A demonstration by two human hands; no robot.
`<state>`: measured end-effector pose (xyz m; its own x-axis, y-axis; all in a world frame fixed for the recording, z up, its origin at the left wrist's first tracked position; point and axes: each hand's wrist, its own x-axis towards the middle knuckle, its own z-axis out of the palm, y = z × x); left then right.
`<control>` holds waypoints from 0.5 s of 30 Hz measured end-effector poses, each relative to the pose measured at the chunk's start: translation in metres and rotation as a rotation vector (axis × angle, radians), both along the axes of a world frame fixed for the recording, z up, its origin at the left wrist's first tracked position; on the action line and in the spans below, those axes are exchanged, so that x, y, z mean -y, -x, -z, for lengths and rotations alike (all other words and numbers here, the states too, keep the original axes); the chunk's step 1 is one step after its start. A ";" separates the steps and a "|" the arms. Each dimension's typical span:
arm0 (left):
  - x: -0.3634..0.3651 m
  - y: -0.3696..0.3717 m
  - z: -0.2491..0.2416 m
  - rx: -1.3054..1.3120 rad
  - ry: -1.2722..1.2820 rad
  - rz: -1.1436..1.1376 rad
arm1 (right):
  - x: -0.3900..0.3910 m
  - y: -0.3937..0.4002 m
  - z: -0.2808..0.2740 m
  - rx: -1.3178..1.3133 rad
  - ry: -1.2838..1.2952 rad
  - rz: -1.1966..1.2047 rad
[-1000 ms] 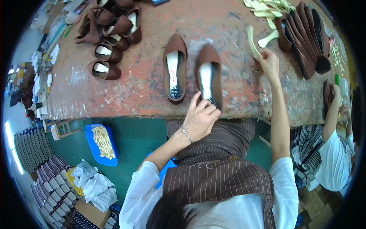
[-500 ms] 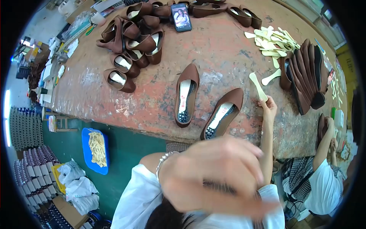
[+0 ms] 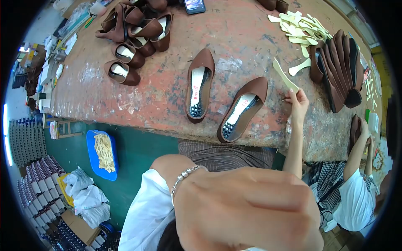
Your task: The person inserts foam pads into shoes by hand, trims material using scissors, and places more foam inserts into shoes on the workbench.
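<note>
My right hand (image 3: pixel 298 102) pinches the lower end of a pale yellow, narrow-waisted insole pad (image 3: pixel 284 76) at the table. Large and smeared, my left hand (image 3: pixel 247 209), with a beaded bracelet at its wrist, is raised close to the camera; its fingers cannot be made out. Between the hands and the far side lie two brown pointed flat shoes. The left shoe (image 3: pixel 208 59) points away from me, and the right shoe (image 3: pixel 256 88) slants to the right. Both have white printed insoles with dark dotted heel areas. Another loose pad (image 3: pixel 300 67) lies right of the held one.
Brown shoes (image 3: pixel 146 29) are heaped at the back left, below a phone (image 3: pixel 194 6). A pile of pale pads (image 3: pixel 301 27) and a row of stacked shoes (image 3: pixel 340 71) occupy the right. A co-worker's hand (image 3: pixel 362 125) touches a shoe. A blue basin (image 3: pixel 114 167) stands on the floor.
The view has shifted, so the table things sit higher in it. My left hand has turned and still fills the foreground. The right hand keeps hold of the pad.
</note>
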<state>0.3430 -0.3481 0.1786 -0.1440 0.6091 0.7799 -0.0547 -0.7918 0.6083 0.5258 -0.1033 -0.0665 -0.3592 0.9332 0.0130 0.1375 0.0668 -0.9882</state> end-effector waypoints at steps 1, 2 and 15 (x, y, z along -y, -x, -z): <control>-0.001 0.001 0.001 -0.019 0.014 0.000 | 0.001 0.003 -0.006 -0.002 -0.003 0.000; -0.001 0.001 0.001 -0.043 0.037 0.000 | 0.004 0.005 -0.013 0.008 -0.030 -0.018; 0.056 0.029 0.127 -0.395 0.858 -0.551 | 0.048 0.002 -0.143 0.169 0.118 -0.611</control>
<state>0.3139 -0.4038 0.0520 -0.3965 0.9007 0.1776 0.4975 0.0482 0.8661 0.5242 -0.1512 0.0763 -0.8147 0.5512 -0.1804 0.2634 0.0747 -0.9618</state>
